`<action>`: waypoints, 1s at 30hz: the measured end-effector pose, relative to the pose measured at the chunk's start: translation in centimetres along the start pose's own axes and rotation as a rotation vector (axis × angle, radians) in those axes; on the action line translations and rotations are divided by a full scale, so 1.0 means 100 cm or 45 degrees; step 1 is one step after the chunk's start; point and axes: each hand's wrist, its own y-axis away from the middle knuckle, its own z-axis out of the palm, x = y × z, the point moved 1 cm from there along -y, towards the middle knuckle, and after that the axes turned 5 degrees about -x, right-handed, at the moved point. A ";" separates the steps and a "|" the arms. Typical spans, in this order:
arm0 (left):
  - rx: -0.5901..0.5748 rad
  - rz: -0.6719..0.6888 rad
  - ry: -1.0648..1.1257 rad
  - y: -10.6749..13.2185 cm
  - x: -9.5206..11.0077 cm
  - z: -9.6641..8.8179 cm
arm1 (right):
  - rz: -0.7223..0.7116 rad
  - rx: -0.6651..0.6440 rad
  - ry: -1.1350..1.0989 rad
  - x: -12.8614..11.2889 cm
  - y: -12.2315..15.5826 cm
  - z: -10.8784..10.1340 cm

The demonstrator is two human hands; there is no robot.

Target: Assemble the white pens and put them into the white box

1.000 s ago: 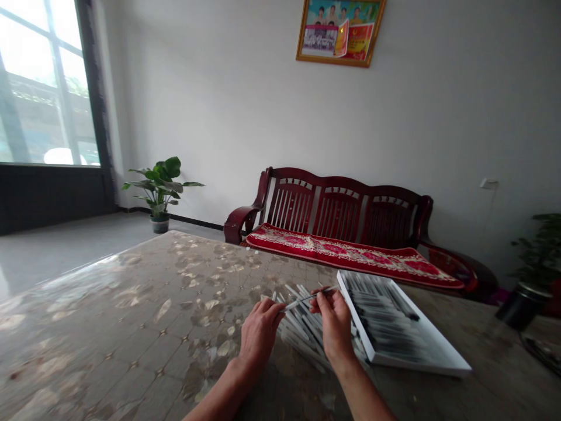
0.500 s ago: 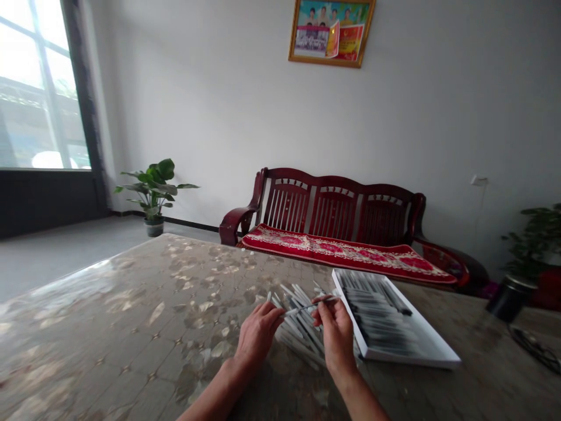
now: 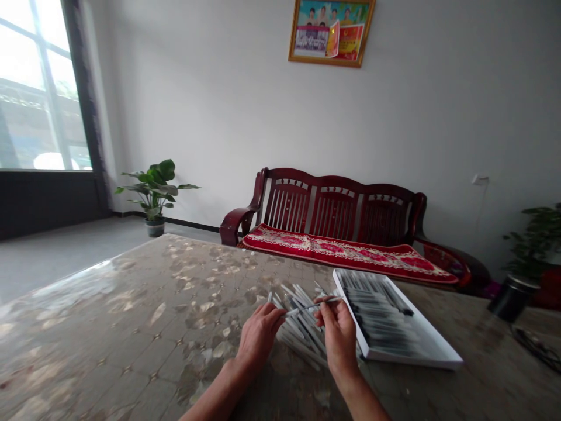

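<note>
White wall at the back, with a gold-framed picture (image 3: 331, 30) hung high. Below it is a dark red wooden bench (image 3: 333, 207) with a red patterned cushion (image 3: 342, 251) on the seat. A window (image 3: 30, 88) is on the left, and a leafy potted plant (image 3: 153, 184) stands on the floor near it. A second plant (image 3: 532, 240) in a dark pot (image 3: 511, 298) stands far right.

Work surface: large table (image 3: 131, 310) under a glossy cover printed with leaves and tile lines.

Person seated at the near edge, bare forearms in from below.
- Left hand (image 3: 258, 336): fingers curled, with the tips pinching the left end of a thin pale rod (image 3: 307, 306) that looks like a pen part.
- Right hand (image 3: 338, 336): thumb and fingers closed on the same rod nearer its right end. A short length sticks out past the fingers towards the box.
- The rod is held nearly level between the two hands, just above the table. It tilts slightly up to the right.

Beneath and beyond the hands lies a loose pile of pale sticks (image 3: 302, 339), fanned out on the cover. Whether the rod touches the pile cannot be told.

Just right of the pile and the right hand is a shallow white box (image 3: 412, 358). It lies flat and is lined with rows of dark pens (image 3: 379, 316), which are blurred, so no detail can be read.
</note>
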 end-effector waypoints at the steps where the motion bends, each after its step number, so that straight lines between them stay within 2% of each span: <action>1: 0.006 0.002 0.005 0.000 -0.001 0.000 | -0.005 0.012 0.002 0.000 -0.001 -0.001; 7: 0.009 0.001 -0.004 0.000 -0.002 0.002 | -0.025 0.014 0.017 -0.002 -0.003 -0.005; 12: 0.010 0.040 0.019 0.001 0.002 0.003 | 0.009 -0.032 0.035 0.000 0.005 0.003; 15: 0.014 0.095 0.059 0.002 0.005 0.004 | 0.054 -0.149 0.040 0.005 0.009 0.009; 17: 0.015 0.113 0.059 0.002 0.006 0.004 | 0.067 -0.234 0.116 0.009 0.004 0.003; 20: 0.033 0.097 0.015 0.002 0.004 0.001 | 0.017 -0.241 0.451 0.014 -0.014 -0.026; 22: 0.050 0.088 -0.015 0.001 0.002 -0.002 | -0.026 -0.227 0.869 0.016 -0.028 -0.052; 25: 0.050 0.102 -0.042 0.001 0.001 -0.003 | -0.051 -0.337 1.394 0.021 -0.040 -0.082; 27: 0.041 0.118 -0.041 0.001 0.002 -0.003 | -0.068 -0.433 1.594 0.026 -0.040 -0.089; 30: 0.041 0.112 -0.011 0.002 0.003 -0.003 | -0.108 -0.518 1.696 0.031 -0.036 -0.088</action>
